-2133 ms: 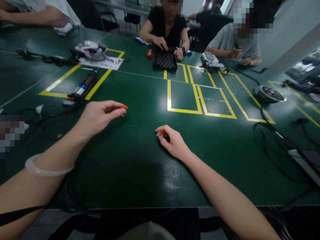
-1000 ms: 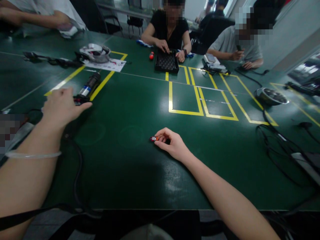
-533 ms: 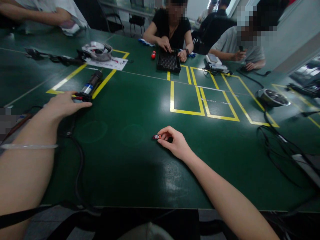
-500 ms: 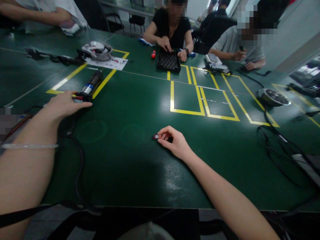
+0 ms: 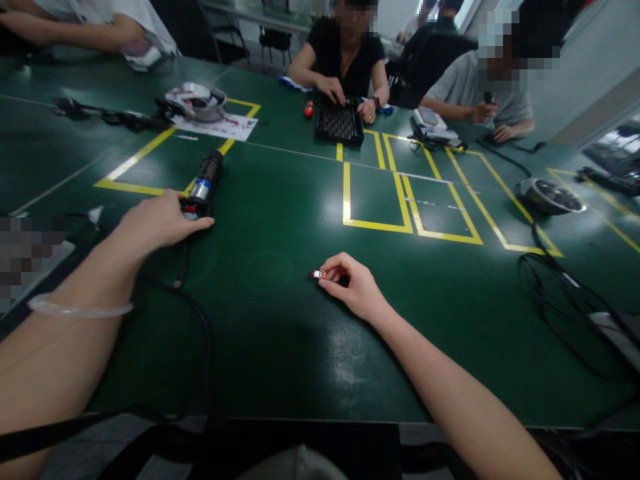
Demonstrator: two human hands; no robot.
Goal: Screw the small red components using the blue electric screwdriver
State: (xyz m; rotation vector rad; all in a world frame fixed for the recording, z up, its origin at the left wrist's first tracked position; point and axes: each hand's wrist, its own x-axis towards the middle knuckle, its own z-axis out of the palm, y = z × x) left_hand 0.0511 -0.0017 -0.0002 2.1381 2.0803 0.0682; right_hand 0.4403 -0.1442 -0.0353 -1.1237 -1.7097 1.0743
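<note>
My left hand (image 5: 160,220) is closed on the near end of a black cylindrical corded tool (image 5: 204,183) with a silver and blue band. Some red shows beside the fingers, and the tool points away from me over the green table. Its exact kind I cannot make out. Farther right, my right hand (image 5: 353,283) pinches a small red-and-silver piece (image 5: 317,274) between thumb and fingers, low over the tabletop. The fingers hide part of that piece.
Yellow tape (image 5: 380,225) marks rectangles on the green table (image 5: 280,347). Across from me a person works at a black tray (image 5: 340,127), near a red object (image 5: 309,109). Black cables (image 5: 545,293) lie at right, beside a round metal-rimmed item (image 5: 550,195).
My left hand has moved to the right, bringing the cylindrical tool and its cord along. My right hand stays almost where it was, still pinching the small piece.
</note>
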